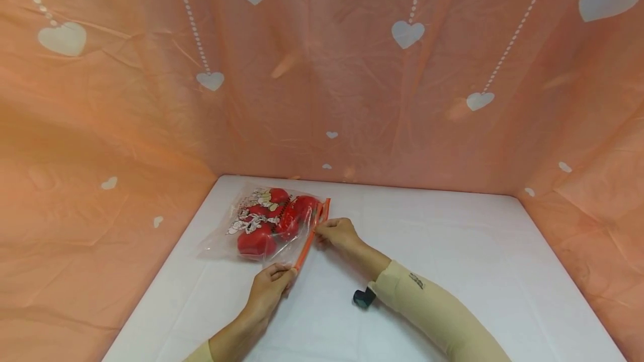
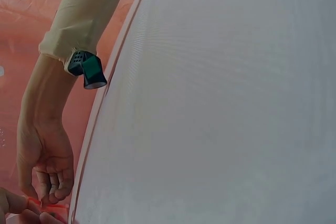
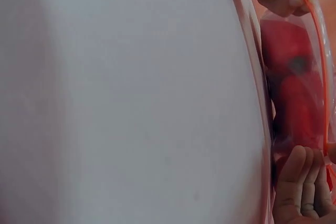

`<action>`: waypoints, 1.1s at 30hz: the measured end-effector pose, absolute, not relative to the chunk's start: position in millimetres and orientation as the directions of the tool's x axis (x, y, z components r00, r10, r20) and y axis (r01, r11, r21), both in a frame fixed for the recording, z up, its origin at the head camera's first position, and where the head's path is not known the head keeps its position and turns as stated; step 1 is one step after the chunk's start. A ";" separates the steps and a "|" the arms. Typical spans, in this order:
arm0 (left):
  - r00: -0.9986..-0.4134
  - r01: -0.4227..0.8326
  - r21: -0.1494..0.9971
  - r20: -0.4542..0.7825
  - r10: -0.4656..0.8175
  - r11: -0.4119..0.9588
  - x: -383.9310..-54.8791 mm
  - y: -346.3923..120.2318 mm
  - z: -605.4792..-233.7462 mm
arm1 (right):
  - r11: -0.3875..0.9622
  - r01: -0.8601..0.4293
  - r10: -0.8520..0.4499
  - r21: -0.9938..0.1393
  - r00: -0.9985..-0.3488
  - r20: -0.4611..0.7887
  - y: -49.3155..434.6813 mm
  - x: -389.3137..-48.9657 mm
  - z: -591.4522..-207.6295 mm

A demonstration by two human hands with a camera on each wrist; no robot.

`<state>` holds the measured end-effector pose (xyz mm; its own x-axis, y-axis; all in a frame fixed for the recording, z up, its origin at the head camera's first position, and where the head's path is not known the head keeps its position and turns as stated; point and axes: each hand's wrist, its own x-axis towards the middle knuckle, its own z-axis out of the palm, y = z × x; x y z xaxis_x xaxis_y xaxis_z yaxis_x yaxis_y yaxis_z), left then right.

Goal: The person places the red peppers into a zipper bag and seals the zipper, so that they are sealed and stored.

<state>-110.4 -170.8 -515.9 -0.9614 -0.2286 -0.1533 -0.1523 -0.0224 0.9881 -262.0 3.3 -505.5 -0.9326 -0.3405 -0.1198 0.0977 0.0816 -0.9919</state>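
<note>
A clear zip bag [image 1: 213, 243] with printed cartoon figures lies at the table's far left. Several rounded red things [image 1: 256, 242] are inside it; their exact kind is unclear through the plastic. Along its right side runs an orange zip strip [image 1: 304, 249]. My left hand [image 1: 268, 290] pinches the strip's near end between thumb and fingers. Farther up, my right hand [image 1: 341, 233] pinches the same strip, close to its far end. The right wrist view shows the strip [image 3: 322, 51] stretched between both hands, the red things [image 3: 299, 98] beside it.
A white-covered table [image 1: 443, 239] lies under the bag. Orange cloth walls [image 1: 362, 88] with white hearts enclose its back and sides. A small dark device [image 1: 363, 298] sits at my right sleeve [image 1: 432, 306].
</note>
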 end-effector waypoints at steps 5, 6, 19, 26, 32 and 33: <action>-0.959 -0.157 0.987 -0.158 -0.234 -0.022 -110.5 -170.7 -515.9 | 0.082 0.103 -0.330 -0.991 -0.936 -0.125 3.2 -264.6 -503.9; -0.960 -0.155 0.988 -0.155 -0.235 -0.019 -110.6 -170.5 -516.0 | 0.076 0.101 -0.327 -0.992 -0.937 -0.121 3.4 -264.9 -503.8; -0.956 -0.168 0.986 -0.167 -0.240 -0.018 -110.9 -170.8 -515.1 | 0.000 0.153 -0.297 -0.988 -0.944 -0.147 5.8 -278.2 -504.2; -0.958 -0.163 0.987 -0.162 -0.236 -0.017 -110.2 -171.5 -514.9 | -0.036 0.140 -0.272 -0.990 -0.954 -0.125 7.7 -286.5 -503.4; -0.955 -0.170 0.985 -0.169 -0.244 -0.016 -110.2 -171.8 -515.9 | -0.030 0.119 -0.255 -0.993 -0.961 -0.107 9.8 -292.8 -502.3; -0.955 -0.171 0.985 -0.170 -0.244 -0.015 -110.3 -171.9 -516.2 | -0.026 0.110 -0.254 -0.994 -0.962 -0.100 10.1 -294.4 -502.7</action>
